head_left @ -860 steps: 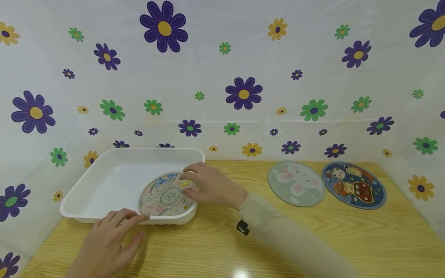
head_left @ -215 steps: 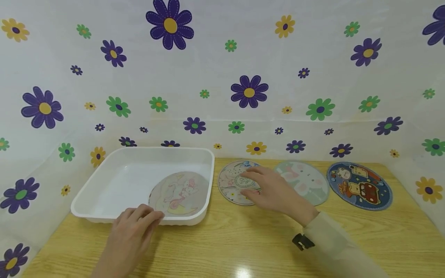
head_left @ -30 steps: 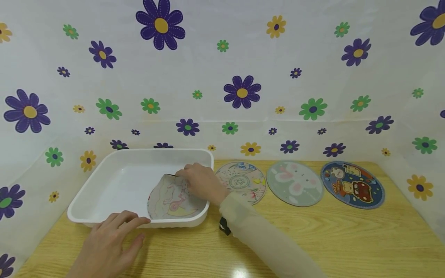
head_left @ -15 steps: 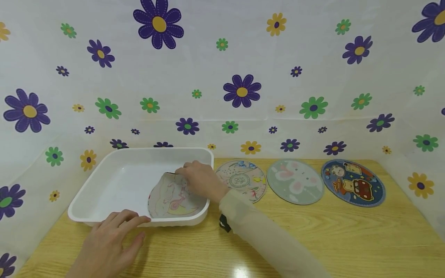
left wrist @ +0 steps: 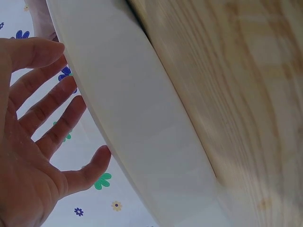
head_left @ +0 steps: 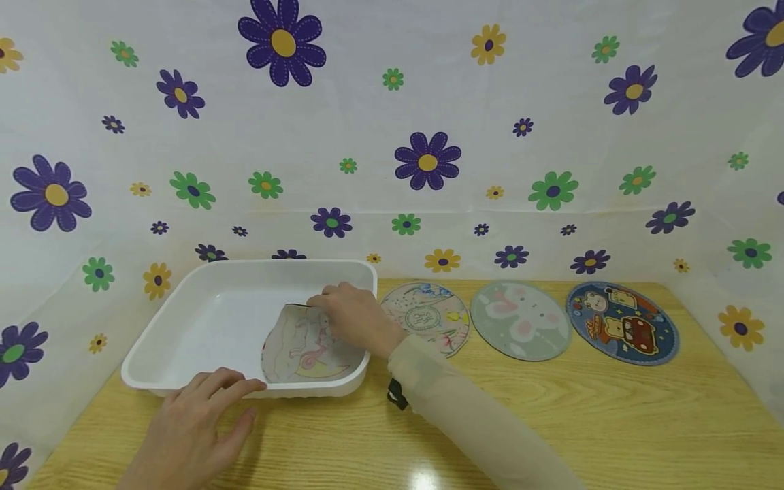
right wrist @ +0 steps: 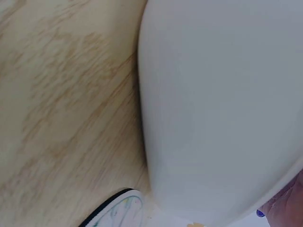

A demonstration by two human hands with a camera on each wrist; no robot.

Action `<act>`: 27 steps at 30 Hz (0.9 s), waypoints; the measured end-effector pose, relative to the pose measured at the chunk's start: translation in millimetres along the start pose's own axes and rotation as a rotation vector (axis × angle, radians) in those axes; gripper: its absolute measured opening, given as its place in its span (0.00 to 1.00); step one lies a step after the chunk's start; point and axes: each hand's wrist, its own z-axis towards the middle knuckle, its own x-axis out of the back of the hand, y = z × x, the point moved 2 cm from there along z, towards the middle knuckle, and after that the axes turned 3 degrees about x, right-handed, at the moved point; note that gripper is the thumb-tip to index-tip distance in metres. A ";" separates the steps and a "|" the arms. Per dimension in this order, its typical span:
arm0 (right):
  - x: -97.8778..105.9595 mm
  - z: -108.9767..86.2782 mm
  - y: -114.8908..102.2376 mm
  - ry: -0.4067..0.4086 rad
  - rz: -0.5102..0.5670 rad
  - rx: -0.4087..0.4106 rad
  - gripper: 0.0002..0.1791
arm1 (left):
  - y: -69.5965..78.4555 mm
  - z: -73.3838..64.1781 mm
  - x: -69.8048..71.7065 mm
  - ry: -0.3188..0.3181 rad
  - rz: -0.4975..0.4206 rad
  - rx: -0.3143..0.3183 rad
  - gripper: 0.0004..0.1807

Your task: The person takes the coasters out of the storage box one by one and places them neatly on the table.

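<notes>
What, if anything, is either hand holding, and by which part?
The right hand grips the round mat in the white tray by its far edge; the left hand holds nothing, touching only the tray's near rim.

Head view: soft, even light — 1 glare spot on tabletop (head_left: 520, 415), bottom center; faint shadow by left hand (head_left: 190, 425). Right wrist view: soft focus — dark shadow along tray (right wrist: 208, 94).

L hand (head_left: 192, 425), back up, fingers loosely bent & spread, thumb apart, R arm (head_left: 474, 412) sleeved, angled fwd-left, R hand (head_left: 360, 318) w/ fingers curled
</notes>
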 end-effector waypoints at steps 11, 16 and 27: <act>10.4 -2.2 -8.6 -0.020 0.163 -0.004 0.24 | -0.6 -1.5 -1.4 0.034 -0.009 -0.021 0.18; 12.5 -2.0 -13.2 -0.078 0.248 -0.034 0.20 | -0.9 -2.0 -1.9 0.042 -0.003 -0.019 0.17; 14.7 -6.2 -18.1 -0.103 0.167 -0.040 0.22 | -0.9 -2.4 -2.4 0.037 0.001 -0.010 0.18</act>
